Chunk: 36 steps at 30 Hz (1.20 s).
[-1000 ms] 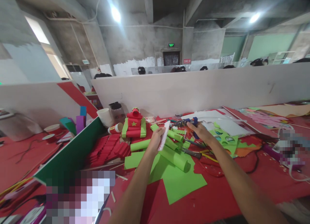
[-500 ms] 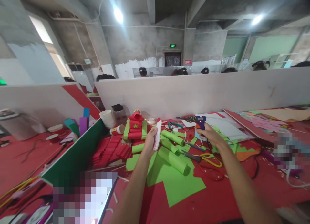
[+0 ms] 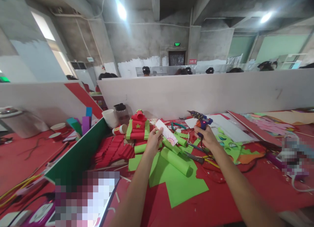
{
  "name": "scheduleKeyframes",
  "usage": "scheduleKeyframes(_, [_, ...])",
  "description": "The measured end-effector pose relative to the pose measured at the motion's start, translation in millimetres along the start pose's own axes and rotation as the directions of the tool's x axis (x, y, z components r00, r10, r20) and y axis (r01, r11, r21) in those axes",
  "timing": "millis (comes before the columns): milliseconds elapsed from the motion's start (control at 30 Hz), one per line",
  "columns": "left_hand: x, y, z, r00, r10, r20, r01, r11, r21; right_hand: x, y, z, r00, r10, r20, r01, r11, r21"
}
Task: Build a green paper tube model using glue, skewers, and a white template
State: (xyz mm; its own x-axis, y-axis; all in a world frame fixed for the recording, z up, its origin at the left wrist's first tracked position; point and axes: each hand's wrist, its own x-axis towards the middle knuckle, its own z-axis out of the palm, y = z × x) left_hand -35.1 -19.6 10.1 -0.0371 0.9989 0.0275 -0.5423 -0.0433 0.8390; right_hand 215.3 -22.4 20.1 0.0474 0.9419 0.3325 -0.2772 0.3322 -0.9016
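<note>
My left hand (image 3: pixel 154 141) pinches a folded white strip of paper (image 3: pixel 167 132) with a pink pattern at its lower end. To the right, my right hand (image 3: pixel 205 135) is wrapped around the handle of a blue hot glue gun (image 3: pixel 202 121), its nozzle tilted up and to the left. Below the strip lie rolled green paper tubes (image 3: pixel 175 161) on flat green sheets (image 3: pixel 180 191). Behind my left hand stands a red and green paper model (image 3: pixel 137 125) bearing a gold star. Scissors (image 3: pixel 196 157) with yellow handles lie beneath my right forearm, partly hidden.
A green board (image 3: pixel 76 155) stands on the left beside pleated red paper (image 3: pixel 110 151). A white cup (image 3: pixel 109 118) and a dark-lidded jar (image 3: pixel 121 113) sit behind. A white partition (image 3: pixel 206 93) closes off the back. Green scraps (image 3: pixel 228 143) lie right; a blurred-out screen is at lower left.
The white strip has turned from nearly edge-on to show its broad, patterned face. My right hand has tilted the glue gun so its nozzle points more upward.
</note>
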Motion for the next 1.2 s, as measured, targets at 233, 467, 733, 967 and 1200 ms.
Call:
scheduleKeyframes(233, [-12.4,-0.2,18.4,0.996,0.063,-0.057,-0.067,0.996,-0.061,-10.2,11.8,35.5,0.997,-0.006,-0.080,0.021,0.981,0.193])
scheduleKeyframes(467, [-10.8,-13.5,20.4,0.997,0.082,0.001,-0.082,0.997,0.000,-14.8,31.3,46.0,0.991,0.012,-0.136,-0.010,1.000,0.009])
scheduleKeyframes(733, [-10.6,-20.7,18.9,0.978,0.079,0.195,-0.112,0.980,0.163,-2.5,28.4,27.3,0.975,-0.128,-0.182,0.120,0.991,-0.055])
scheduleKeyframes(967, [-16.8,18.6,8.4,0.952,0.197,0.233,-0.244,0.951,0.192,3.4,2.9,-2.0,0.970,-0.190,-0.152,0.142,0.950,-0.278])
scheduleKeyframes(1200, [-44.8,32.3,27.1,0.846,0.042,0.531,-0.439,0.620,0.650,-6.1,-15.1,2.9,0.971,-0.199,0.129,0.237,0.800,-0.551])
